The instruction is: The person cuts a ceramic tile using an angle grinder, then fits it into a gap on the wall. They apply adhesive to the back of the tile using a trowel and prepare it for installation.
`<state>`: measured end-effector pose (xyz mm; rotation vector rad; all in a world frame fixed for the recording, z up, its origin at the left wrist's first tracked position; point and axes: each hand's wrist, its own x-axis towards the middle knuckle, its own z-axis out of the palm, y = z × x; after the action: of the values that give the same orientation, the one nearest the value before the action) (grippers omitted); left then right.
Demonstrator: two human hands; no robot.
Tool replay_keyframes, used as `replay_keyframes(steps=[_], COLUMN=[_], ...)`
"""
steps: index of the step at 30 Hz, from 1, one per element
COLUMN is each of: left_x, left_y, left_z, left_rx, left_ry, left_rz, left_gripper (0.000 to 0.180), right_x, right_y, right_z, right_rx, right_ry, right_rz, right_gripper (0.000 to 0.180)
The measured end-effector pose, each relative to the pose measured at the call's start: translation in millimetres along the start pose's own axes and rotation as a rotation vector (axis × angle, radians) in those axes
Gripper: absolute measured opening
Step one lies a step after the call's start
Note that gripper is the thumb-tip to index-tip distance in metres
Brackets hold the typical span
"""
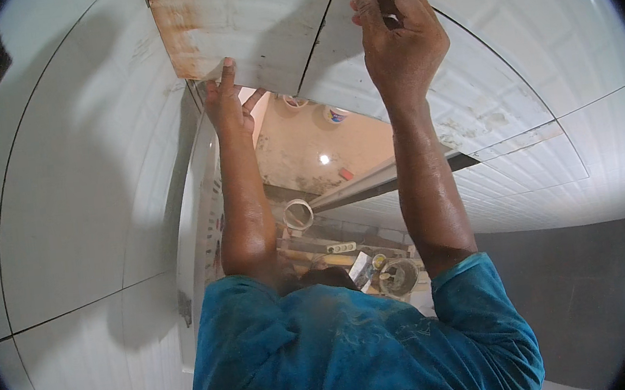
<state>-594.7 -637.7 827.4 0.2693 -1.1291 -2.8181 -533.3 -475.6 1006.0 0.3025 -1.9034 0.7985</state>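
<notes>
Both my arms reach up to white wall tiles. My left hand (228, 106) is at the lower edge of a tile with brown stains (234, 28); its fingers are spread, one resting on the tile face. Higher up, my right hand (406, 33) is closed in a pinch by the dark joint (323, 30) between that tile and a neighbouring white tile (407, 78). A small pale bit shows near its fingertips, too small to name. The second tile carries grey smears along its lower part.
White tiled wall (67, 183) runs along my left. Below are a round white container (298, 215), a white power strip (341, 247), a bucket with grey contents (399, 277) and wooden planks (304, 257). A printed tub (335, 114) stands farther off on the floor.
</notes>
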Motion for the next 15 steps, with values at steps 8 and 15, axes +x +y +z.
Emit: replay_keyframes(steps=[8,15], left_x=[3,2], left_y=[-1,-3], left_z=[-3,-3], left_rx=[-0.009,-0.019], left_ry=[-0.005,0.022], left_rz=[-0.006,0.003], left_gripper=[0.091,0.091], right_x=[17,17], right_y=[-3,0], right_z=[-11,-8], right_rx=[-0.137,-0.124], right_ry=[-0.062,-0.078], right_rz=[-0.196,-0.257], right_gripper=[0.007,0.004])
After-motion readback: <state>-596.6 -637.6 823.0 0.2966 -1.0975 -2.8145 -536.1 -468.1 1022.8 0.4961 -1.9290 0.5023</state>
